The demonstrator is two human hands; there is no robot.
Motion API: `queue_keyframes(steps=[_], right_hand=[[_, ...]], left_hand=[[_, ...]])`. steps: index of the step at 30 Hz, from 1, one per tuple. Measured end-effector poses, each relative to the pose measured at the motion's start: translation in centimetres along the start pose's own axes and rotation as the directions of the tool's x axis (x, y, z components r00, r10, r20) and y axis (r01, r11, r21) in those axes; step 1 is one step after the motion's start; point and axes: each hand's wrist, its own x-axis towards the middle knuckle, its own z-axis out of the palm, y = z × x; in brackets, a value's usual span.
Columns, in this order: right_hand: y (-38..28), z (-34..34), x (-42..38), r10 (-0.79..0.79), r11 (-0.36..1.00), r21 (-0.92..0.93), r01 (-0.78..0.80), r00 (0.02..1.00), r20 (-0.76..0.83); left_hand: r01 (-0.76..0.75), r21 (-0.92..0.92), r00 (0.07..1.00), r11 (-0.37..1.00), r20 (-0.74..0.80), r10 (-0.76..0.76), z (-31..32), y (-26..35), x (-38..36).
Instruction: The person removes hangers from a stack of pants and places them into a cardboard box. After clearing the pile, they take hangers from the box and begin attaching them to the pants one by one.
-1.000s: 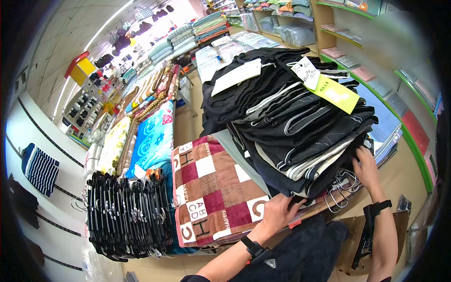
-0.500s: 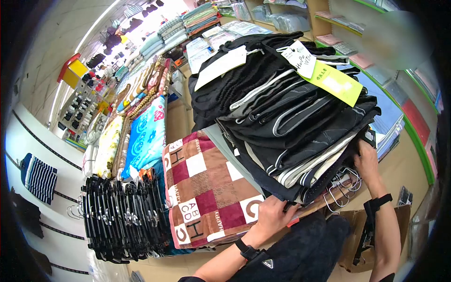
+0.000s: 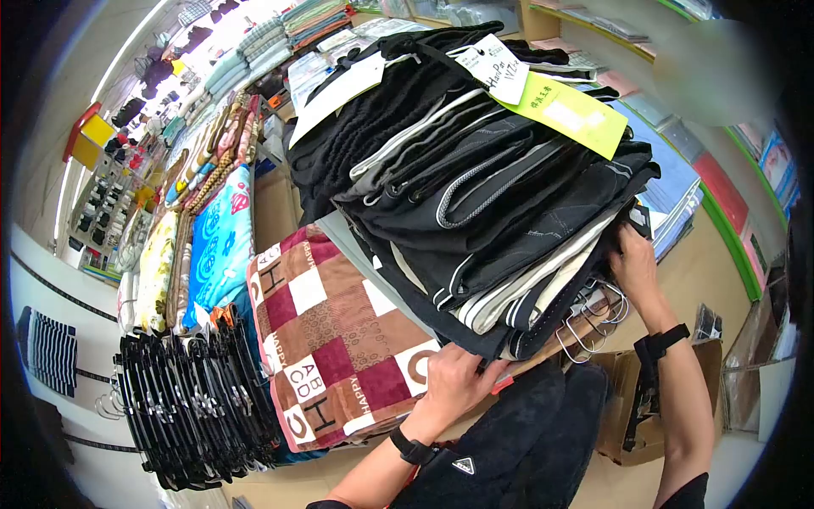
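Observation:
A tall pile of folded dark trousers (image 3: 509, 187), with white and grey stripes along the folds, fills the middle of the view. My left hand (image 3: 456, 377) has its fingers closed on the pile's lower front edge, at the bottom trousers. At the right end, my right hand (image 3: 634, 259) grips the side edge of the dark trousers, its fingertips hidden behind the cloth. On top lie a white tag (image 3: 493, 68) with handwriting and a yellow-green tag (image 3: 572, 114). Beneath and left of the pile spreads a brown checked blanket (image 3: 339, 339) with letters on it.
Black hangers (image 3: 199, 407) are packed together at the lower left. White wire hangers (image 3: 598, 314) lie by the pile's right front edge. An open cardboard box (image 3: 615, 416) sits on the floor below. Folded blankets (image 3: 225, 237) line the table at left; shelves (image 3: 729, 229) run along the right.
The view has shifted, so the pile, the blanket and both hands appear further left. Both hands keep their hold on the pile's edges, and the pile looks slightly nearer.

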Motion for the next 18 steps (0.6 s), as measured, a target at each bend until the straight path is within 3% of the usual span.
queue_keyframes(steps=[7, 11, 18], right_hand=[[0.4, -0.2, 0.1, -0.067, 0.997, -0.048, 0.067, 0.998, 0.003], [0.3, -0.4, 0.1, -0.041, 0.998, -0.045, 0.040, 0.999, -0.022], [1.8, 0.6, -0.4, -0.173, 0.981, -0.106, 0.164, 0.982, -0.081]], left_hand=[[-0.020, -0.065, 0.984, 0.998, -0.179, 0.008, 1.4, -0.2, 0.2], [-0.012, -0.061, 0.984, 0.998, -0.176, 0.001, 1.8, -0.5, 0.0], [0.129, -0.174, 0.985, 0.976, -0.096, -0.147, 0.6, 2.2, 0.6]])
